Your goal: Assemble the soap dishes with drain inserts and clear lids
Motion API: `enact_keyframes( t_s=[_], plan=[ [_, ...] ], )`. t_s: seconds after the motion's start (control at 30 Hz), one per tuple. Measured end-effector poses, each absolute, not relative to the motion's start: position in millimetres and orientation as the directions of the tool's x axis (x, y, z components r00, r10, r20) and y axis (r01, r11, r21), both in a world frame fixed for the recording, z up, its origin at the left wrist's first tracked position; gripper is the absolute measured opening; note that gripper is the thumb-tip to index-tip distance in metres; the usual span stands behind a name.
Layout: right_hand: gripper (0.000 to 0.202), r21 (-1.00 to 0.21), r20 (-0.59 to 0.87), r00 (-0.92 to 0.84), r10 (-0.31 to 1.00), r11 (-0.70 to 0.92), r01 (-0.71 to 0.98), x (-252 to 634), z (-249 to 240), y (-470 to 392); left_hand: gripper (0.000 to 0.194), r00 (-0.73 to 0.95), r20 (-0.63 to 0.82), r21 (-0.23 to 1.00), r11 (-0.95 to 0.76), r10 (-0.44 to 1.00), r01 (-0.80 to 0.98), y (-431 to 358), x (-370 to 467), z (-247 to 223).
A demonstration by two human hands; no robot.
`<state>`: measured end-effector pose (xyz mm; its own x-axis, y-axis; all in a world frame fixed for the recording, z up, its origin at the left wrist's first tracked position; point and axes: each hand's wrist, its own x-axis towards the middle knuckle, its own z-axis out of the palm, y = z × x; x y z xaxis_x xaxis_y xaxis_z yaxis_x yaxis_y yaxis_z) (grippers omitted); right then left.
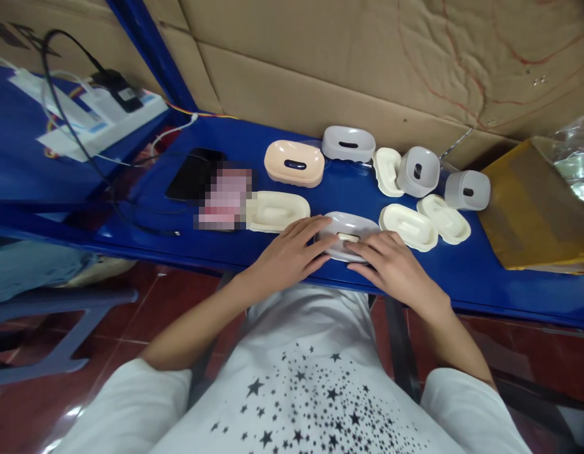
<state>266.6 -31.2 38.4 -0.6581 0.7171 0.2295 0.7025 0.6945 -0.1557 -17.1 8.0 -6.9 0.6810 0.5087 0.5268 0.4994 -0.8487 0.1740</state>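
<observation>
A grey oval soap dish [352,222] sits near the front edge of the blue table, between my hands. Cream plastic shows through the slot in its middle. My left hand [299,249] grips the dish's left end, its fingers reaching over the rim. On the right end rests my right hand [391,261], fingers bent over the rim and toward the slot. Close to my left hand lies a cream oval tray [277,211]. Just beyond my right hand are another cream tray [408,227] and a smaller one [444,219] overlapping it.
Behind stand a peach soap dish [294,165], a grey one [349,145], a cream piece [387,171] and two grey dishes [419,171] at the right. A taped cardboard box [533,208] bounds the right side. A black phone [195,173] and a power strip [103,129] lie left.
</observation>
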Motion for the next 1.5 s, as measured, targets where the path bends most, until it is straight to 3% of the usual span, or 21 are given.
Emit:
enact_keyframes(
  t_s=[0.17,0.37,0.5,0.7,0.83,1.0,1.17,1.33,1.5],
  plan=[
    [0.040,-0.283,0.261,-0.652,0.712,0.702,0.653,282,61,-1,0.022,0.686,0.513,0.144,-0.840,0.516,0.524,6,-18,-5],
    [0.068,-0.066,0.264,-0.524,0.810,0.557,0.828,271,68,148,0.020,0.680,0.529,0.139,-0.842,0.508,0.521,3,-18,-2],
    [0.041,-0.020,0.280,-0.468,0.838,0.493,0.870,263,52,195,0.026,0.680,0.536,0.135,-0.846,0.500,0.515,3,-18,-2],
    [0.030,-0.082,0.463,-0.445,0.767,0.536,0.840,279,63,92,0.054,0.602,0.607,0.179,-0.827,0.519,0.532,2,-19,-2],
    [0.033,-0.142,0.413,-0.483,0.772,0.578,0.804,273,72,-9,0.064,0.571,0.661,0.205,-0.849,0.487,0.486,3,-19,-4],
    [0.039,-0.147,0.404,-0.578,0.709,0.674,0.724,255,49,-54,0.050,0.629,0.634,0.203,-0.881,0.451,0.427,4,-20,-5],
    [0.052,-0.175,0.443,-0.587,0.678,0.708,0.685,246,31,-51,0.035,0.581,0.666,0.271,-0.877,0.468,0.396,4,-22,-5],
    [0.068,-0.133,0.377,-0.623,0.686,0.705,0.696,246,31,-55,0.034,0.546,0.684,0.274,-0.864,0.483,0.421,3,-22,-7],
    [0.086,-0.147,0.309,-0.626,0.716,0.687,0.712,247,27,-57,0.037,0.599,0.591,0.310,-0.838,0.540,0.450,-2,-26,-2]
  ],
)
